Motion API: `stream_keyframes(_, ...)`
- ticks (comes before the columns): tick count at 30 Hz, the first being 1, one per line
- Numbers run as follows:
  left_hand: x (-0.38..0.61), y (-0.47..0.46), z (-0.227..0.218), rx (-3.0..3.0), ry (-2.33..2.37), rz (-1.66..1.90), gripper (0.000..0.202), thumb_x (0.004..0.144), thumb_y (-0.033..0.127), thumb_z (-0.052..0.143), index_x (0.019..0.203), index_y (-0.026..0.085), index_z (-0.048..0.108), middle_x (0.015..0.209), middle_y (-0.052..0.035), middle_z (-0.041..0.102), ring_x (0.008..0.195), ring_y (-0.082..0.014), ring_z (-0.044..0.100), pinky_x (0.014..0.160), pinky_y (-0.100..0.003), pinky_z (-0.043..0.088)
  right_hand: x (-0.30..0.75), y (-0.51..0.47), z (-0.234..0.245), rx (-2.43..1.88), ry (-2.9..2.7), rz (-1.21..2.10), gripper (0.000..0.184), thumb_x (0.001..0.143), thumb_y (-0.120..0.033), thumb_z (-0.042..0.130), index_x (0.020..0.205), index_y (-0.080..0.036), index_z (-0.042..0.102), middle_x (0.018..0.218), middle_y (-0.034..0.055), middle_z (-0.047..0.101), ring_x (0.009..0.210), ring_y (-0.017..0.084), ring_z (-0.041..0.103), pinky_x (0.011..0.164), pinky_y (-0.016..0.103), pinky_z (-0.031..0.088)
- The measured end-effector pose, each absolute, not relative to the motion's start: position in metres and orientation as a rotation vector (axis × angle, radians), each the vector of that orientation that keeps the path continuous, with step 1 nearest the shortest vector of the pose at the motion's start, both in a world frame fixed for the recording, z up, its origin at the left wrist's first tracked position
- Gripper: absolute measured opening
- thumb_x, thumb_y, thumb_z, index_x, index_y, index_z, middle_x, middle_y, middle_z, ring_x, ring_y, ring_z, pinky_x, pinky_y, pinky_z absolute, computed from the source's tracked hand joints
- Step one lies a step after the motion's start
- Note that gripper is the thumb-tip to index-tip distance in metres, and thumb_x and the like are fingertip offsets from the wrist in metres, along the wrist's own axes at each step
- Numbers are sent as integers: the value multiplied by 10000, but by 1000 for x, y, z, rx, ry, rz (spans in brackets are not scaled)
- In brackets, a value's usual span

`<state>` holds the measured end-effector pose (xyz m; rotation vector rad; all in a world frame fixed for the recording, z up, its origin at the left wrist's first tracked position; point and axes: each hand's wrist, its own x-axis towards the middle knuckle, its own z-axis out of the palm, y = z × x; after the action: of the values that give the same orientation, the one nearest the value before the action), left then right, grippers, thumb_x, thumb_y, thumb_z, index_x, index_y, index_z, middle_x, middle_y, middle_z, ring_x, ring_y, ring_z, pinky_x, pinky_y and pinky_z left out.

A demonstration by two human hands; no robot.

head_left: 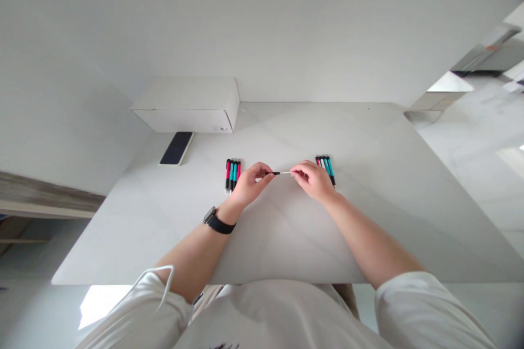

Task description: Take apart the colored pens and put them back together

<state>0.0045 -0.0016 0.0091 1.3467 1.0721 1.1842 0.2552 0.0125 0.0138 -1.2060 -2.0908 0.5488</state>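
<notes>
My left hand is closed in a pinch around a pen, whose black end points right; the fingers hide the rest of it. A thin white pen refill runs from that black end to my right hand, where thumb and fingertips grip its far end. Both hands are just above the table, in the middle. Beside my left hand lies a row of red and teal pens with black grips, partly covered by the hand. Another row, with red, white and teal pens, lies partly behind my right hand.
A white box stands at the back left of the white table, against the wall. In front of it lies a phone with a dark screen. A black watch is on my left wrist, and a white cable loops by the left sleeve.
</notes>
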Motion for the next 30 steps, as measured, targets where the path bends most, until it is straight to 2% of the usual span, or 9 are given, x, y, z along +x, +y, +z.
stream_keyframes(13, 6, -7, 14, 1702, 1158, 1121, 128, 802, 277, 834, 927, 269, 809, 877, -60, 746, 838, -251, 643, 833, -356, 505, 250, 8, 14, -1133, -2294, 432, 229, 1047, -315, 513, 1104, -290, 734, 1080, 62, 750, 1003, 232, 684, 938, 360, 509)
stream_keyframes(18, 5, -6, 17, 1764, 1181, 1144, 96, 823, 295, 819, 911, 261, 802, 876, -60, 752, 850, -248, 660, 868, -365, 516, 252, 8, 14, -1145, -2241, 393, 214, 1048, -301, 515, 1069, -277, 727, 1047, 63, 731, 898, 204, 668, 859, 332, 511)
stream_keyframes(23, 2, -6, 20, 1932, 1341, 1041, 118, 919, 325, 702, 991, 253, 761, 978, -37, 771, 939, -224, 710, 901, -361, 556, 259, 13, 12, -1088, -2156, 354, 156, 1034, -274, 555, 1031, -248, 709, 977, 61, 703, 803, 181, 642, 755, 307, 504)
stream_keyframes(30, 0, -3, 15, 2000, 1407, 1020, 128, 951, 335, 669, 1018, 246, 732, 1003, -34, 770, 951, -212, 731, 883, -350, 576, 265, 16, 13, -1096, -2109, 376, 151, 1042, -284, 544, 1022, -249, 690, 990, 66, 695, 799, 188, 642, 738, 312, 515)
